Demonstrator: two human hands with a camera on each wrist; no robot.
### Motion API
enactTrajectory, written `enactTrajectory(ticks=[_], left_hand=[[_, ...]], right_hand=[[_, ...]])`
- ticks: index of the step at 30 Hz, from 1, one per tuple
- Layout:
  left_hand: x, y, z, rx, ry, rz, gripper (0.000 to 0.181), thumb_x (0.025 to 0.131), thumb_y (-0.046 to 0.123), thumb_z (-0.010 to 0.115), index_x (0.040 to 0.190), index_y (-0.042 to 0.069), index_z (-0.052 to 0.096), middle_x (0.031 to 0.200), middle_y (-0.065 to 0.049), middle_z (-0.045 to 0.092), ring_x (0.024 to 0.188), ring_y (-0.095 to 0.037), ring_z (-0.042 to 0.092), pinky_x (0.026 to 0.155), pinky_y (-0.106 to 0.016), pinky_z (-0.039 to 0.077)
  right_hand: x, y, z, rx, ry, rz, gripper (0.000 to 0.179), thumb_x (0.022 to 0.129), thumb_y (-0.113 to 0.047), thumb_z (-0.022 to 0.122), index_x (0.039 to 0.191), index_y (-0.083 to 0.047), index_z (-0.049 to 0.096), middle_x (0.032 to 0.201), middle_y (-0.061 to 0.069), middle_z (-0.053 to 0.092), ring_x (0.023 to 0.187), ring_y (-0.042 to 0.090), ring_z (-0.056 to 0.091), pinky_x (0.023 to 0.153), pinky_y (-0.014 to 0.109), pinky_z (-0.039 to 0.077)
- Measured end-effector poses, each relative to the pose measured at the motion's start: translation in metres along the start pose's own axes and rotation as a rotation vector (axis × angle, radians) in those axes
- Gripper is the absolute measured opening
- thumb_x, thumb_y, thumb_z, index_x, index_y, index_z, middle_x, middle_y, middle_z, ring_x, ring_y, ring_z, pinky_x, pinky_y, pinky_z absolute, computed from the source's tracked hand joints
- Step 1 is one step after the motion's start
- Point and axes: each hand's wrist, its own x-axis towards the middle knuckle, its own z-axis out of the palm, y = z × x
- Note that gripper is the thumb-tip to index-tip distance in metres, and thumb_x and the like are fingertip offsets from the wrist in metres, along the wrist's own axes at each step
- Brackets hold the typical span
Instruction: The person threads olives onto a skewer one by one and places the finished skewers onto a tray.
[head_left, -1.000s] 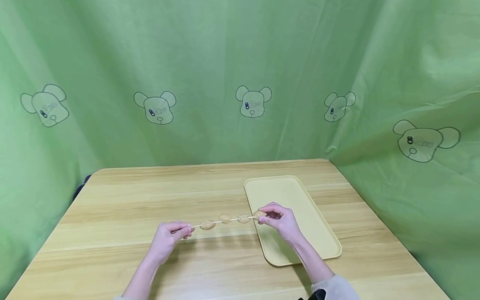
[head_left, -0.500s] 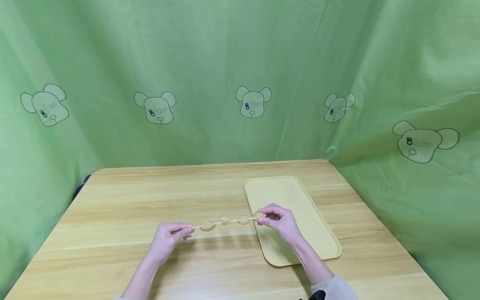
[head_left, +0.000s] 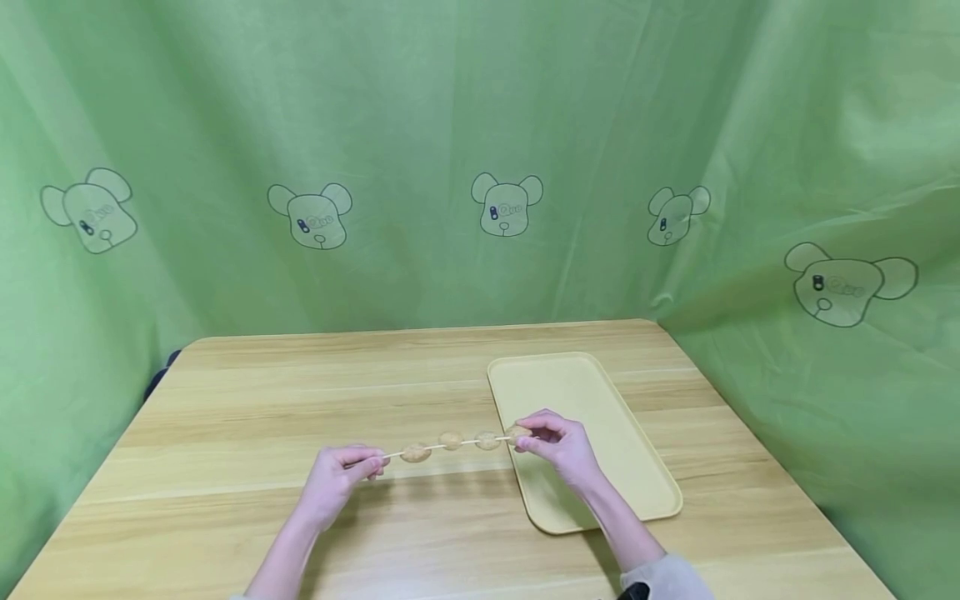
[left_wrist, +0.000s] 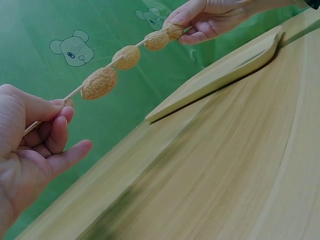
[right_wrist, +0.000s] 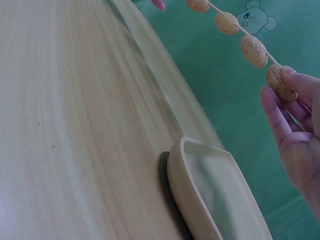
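A thin wooden skewer [head_left: 435, 446] is held nearly level above the table, with several tan, wrinkled oval balls [left_wrist: 99, 83] threaded along it, spaced apart. My left hand [head_left: 339, 479] pinches the bare end of the stick between thumb and fingers, a short way from the nearest ball. At the other end, my right hand [head_left: 564, 450] grips the last ball [right_wrist: 281, 82] between thumb and fingers. That hand is over the near left part of a beige tray [head_left: 592, 408]. In the left wrist view the balls' rough, creased surface shows clearly.
The tray is a shallow rectangle with rounded corners, lying aslant on the right of the wood-grain table [head_left: 300, 383]. Green curtain [head_left: 420, 125] with printed bear heads hangs behind the table and along both sides. Something dark [head_left: 156, 382] shows beyond the table's left edge.
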Motion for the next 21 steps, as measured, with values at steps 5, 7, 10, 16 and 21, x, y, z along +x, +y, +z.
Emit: enactTrajectory(ticks=[5, 7, 10, 16, 21], left_hand=[[0.0007, -0.0016, 0.0016, 0.002, 0.009, -0.027, 0.018, 0.083, -0.005, 0.060, 0.093, -0.020, 0.062, 0.075, 0.003, 0.064, 0.071, -0.009, 0.060, 0.068, -0.024, 0.052], [0.0008, -0.0023, 0.0021, 0.002, 0.010, -0.032, 0.018, 0.083, -0.005, 0.060, 0.093, -0.019, 0.062, 0.076, -0.001, 0.065, 0.071, -0.009, 0.060, 0.069, -0.024, 0.052], [0.0002, -0.0019, 0.0031, 0.002, 0.008, -0.027, 0.018, 0.083, -0.005, 0.060, 0.093, -0.020, 0.061, 0.078, -0.008, 0.066, 0.071, -0.009, 0.061, 0.069, -0.025, 0.053], [0.0002, -0.0014, 0.0043, -0.005, 0.013, -0.023, 0.017, 0.083, -0.005, 0.060, 0.092, -0.020, 0.061, 0.076, -0.004, 0.066, 0.071, -0.010, 0.060, 0.069, -0.025, 0.053], [0.0004, -0.0036, 0.0048, 0.002, 0.003, -0.024, 0.017, 0.083, -0.006, 0.059, 0.092, -0.020, 0.061, 0.076, 0.000, 0.065, 0.071, -0.009, 0.059, 0.069, -0.026, 0.053]], right_hand=[[-0.0002, 0.0006, -0.0002, 0.008, -0.002, -0.009, 0.030, 0.076, 0.012, 0.065, 0.099, 0.024, 0.052, 0.088, 0.000, 0.062, 0.071, 0.012, 0.064, 0.068, 0.024, 0.053], [-0.0003, 0.0008, -0.0001, 0.016, -0.003, -0.011, 0.030, 0.076, 0.012, 0.065, 0.099, 0.025, 0.052, 0.088, 0.000, 0.062, 0.072, 0.012, 0.064, 0.068, 0.024, 0.054], [-0.0005, 0.0011, -0.0001, 0.027, -0.003, -0.009, 0.030, 0.075, 0.013, 0.065, 0.099, 0.025, 0.052, 0.088, 0.000, 0.062, 0.072, 0.012, 0.063, 0.068, 0.025, 0.054], [-0.0006, 0.0016, 0.0002, 0.035, -0.004, -0.003, 0.030, 0.076, 0.013, 0.065, 0.100, 0.026, 0.051, 0.088, -0.001, 0.062, 0.073, 0.012, 0.063, 0.069, 0.027, 0.054], [-0.0004, 0.0015, 0.0003, 0.031, -0.006, -0.006, 0.030, 0.076, 0.013, 0.065, 0.099, 0.026, 0.052, 0.087, 0.000, 0.062, 0.072, 0.012, 0.063, 0.068, 0.027, 0.054]])
